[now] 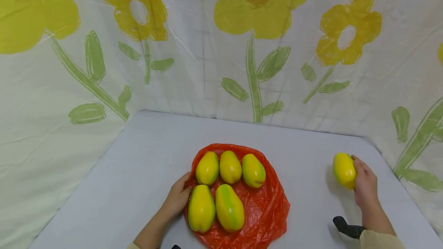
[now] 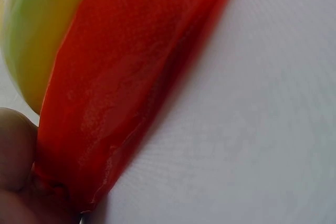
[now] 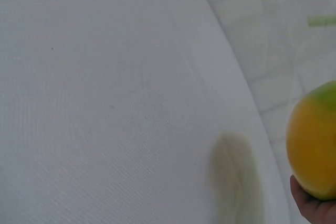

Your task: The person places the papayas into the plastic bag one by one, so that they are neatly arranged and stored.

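A red plastic bag (image 1: 263, 206) lies spread on the table with its mouth rolled wide. Inside it, glossy yellow-green papayas (image 1: 207, 168) sit in two rows, three behind and two in front. My left hand (image 1: 178, 195) pinches the bag's left rim, and the left wrist view shows the thumb (image 2: 16, 148) against the red plastic (image 2: 121, 77). Off to the right, my right hand (image 1: 365, 183) grips another papaya (image 1: 344, 170) from its right side, holding it above the table. In the right wrist view only part of this papaya (image 3: 315, 140) and some fingertips (image 3: 310, 203) show.
A white table (image 1: 138, 156) reaches back to a pale curtain (image 1: 194, 72) printed with yellow flowers, which also hangs along both sides. A black strap piece (image 1: 349, 229) sticks out from the right wrist. The bag's loose, crumpled side spreads toward the right.
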Tool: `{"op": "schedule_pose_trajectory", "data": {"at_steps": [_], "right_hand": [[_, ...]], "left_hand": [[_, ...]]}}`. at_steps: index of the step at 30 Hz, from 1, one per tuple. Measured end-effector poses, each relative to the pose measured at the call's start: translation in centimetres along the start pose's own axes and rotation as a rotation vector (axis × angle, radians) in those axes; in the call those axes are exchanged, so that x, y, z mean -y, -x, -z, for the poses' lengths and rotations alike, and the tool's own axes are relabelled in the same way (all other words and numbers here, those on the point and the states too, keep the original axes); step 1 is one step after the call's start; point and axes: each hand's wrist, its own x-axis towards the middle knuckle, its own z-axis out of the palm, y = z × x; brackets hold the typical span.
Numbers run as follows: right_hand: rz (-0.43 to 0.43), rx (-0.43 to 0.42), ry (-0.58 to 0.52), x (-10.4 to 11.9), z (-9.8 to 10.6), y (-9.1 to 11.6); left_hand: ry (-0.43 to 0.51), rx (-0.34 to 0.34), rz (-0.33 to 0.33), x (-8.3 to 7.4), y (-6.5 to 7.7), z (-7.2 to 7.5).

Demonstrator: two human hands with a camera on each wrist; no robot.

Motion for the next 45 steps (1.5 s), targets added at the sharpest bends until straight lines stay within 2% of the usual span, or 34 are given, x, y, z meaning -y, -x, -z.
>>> {"op": "schedule_pose_trajectory", "data": {"at_steps": [2,8,13,17,27,39,45], "right_hand": [[0.020,0.015,0.016,-0.1,-0.3,0.4],[0.126,0.141,0.040,-0.1,-2.2,2.5],[0.183,0.184,-0.026,0.6,-4.3,4.7],[0.196,0.200,-0.083,1.0,-5.5,6.0],[0.165,0.192,-0.121,0.9,-8.2,8.5],[0.234,0.261,0.084,-0.4,-12.2,11.9],[0.235,0.356,0.124,-0.9,-13.7,14.1]], "left_hand": [[-0.004,0.000,-0.005,0.0,0.0,0.0],[0.003,0.002,-0.009,0.0,-0.1,0.1],[0.004,0.001,-0.009,0.0,-0.2,0.2],[-0.001,0.000,-0.003,0.0,-0.2,0.2],[0.001,0.001,-0.008,-0.1,0.0,0.2],[0.010,0.001,-0.004,0.2,-0.2,0.1],[0.003,0.005,-0.003,0.2,-0.2,0.0]]}}
